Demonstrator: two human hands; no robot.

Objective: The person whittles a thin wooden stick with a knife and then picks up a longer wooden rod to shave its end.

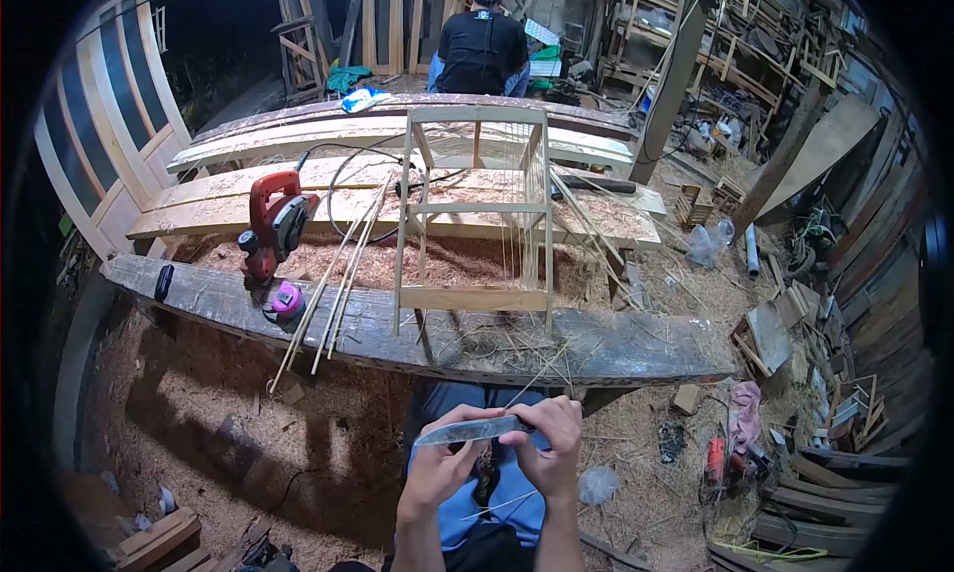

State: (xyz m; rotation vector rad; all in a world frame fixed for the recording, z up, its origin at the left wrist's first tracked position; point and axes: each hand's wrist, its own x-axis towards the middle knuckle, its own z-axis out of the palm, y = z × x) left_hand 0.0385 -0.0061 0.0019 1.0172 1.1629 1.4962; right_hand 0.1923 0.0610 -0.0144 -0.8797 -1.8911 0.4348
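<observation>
A knife with a broad grey blade (465, 432) lies crosswise above my lap, its tip pointing left. My right hand (553, 445) is closed around the handle end, thumb against the blade's base. My left hand (437, 470) is closed behind and under the blade, and a thin wooden strip (537, 377) slants down from the bench edge to its fingers. The blade hides where strip and fingers meet. Another thin strip end (497, 506) shows over my blue-clad lap. Ahead on the bench stands a wooden frame (475, 300) with thin upright strips in its right side.
A weathered plank (636, 345) forms the bench's near edge. On it are a red power planer (270, 224), a pink tape measure (287, 300) and long thin strips (343, 274). Shavings cover the floor. A person in black (482, 50) sits beyond the bench. Red power tool (715, 460) lies right.
</observation>
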